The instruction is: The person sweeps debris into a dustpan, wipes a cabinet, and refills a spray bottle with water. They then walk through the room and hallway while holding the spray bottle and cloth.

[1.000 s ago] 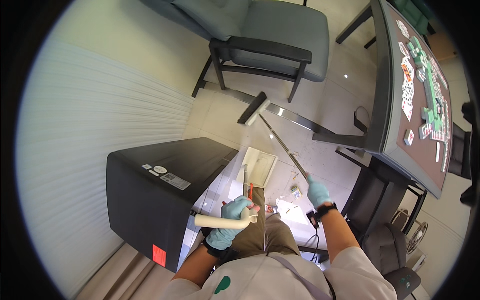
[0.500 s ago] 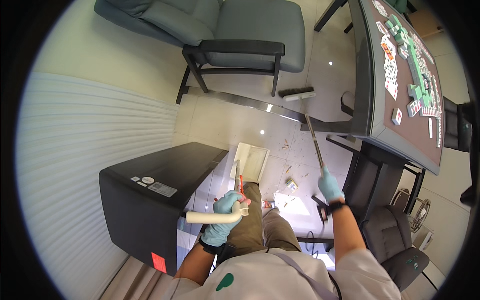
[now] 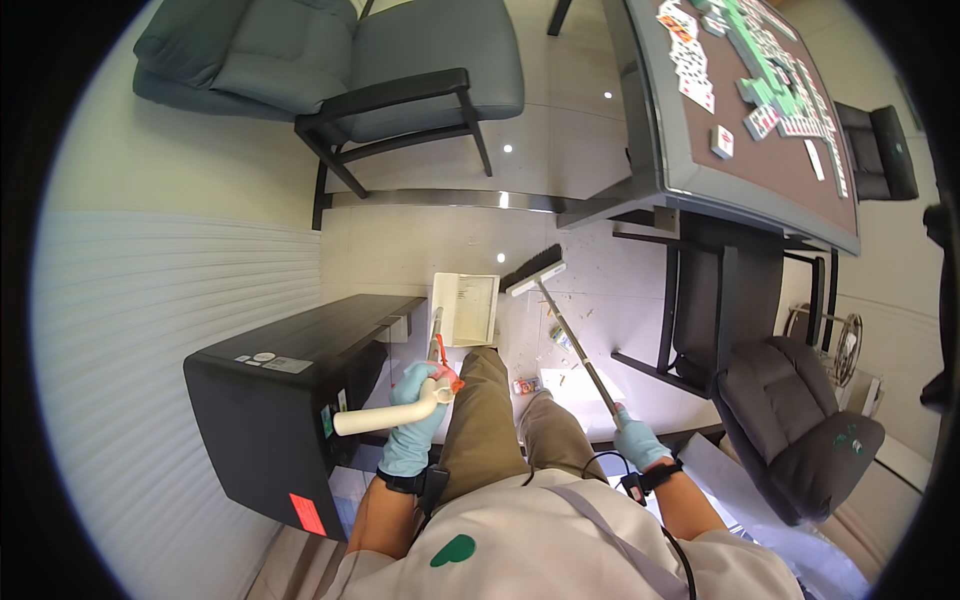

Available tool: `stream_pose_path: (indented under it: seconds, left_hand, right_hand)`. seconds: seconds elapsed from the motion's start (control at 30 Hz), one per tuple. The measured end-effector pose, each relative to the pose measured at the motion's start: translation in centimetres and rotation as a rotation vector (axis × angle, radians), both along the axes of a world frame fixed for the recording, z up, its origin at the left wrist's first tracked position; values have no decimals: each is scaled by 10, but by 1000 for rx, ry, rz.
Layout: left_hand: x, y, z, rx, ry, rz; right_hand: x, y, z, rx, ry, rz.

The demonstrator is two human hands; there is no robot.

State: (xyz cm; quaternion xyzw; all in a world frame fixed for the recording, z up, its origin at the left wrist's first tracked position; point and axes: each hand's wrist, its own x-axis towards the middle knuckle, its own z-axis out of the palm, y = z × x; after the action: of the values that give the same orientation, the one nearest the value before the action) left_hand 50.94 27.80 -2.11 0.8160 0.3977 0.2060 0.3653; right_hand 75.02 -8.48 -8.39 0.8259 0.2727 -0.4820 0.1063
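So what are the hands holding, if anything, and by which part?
The left hand holds the dustpan by its handle, near the curved cream end; the right hand holds the broom by its pole, far from the bristles.

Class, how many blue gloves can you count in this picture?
2: one glove on the left hand, which holds the dustpan; the other glove on the right hand, which holds the broom.
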Motion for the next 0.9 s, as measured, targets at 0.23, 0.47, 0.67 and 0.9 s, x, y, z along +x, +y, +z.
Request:
stream_pose_path:
  seconds: [0.23,0.47,0.67,0.9]
  left_hand:
    - [-6,-29,-8,9,-14,3]
    - [-7,-54,-5,1,52,-26]
    - [1,-66,-3,-26,32,-85]
    - [2,-65,-10,-95,84,-127]
  right_hand:
    - [21,-69,101,155,-332,31]
    - [69,-69,100,378,-862,246]
    - [160,17,-13,307,-678,-97]
    - [151,98,-154,301,-489,-259]
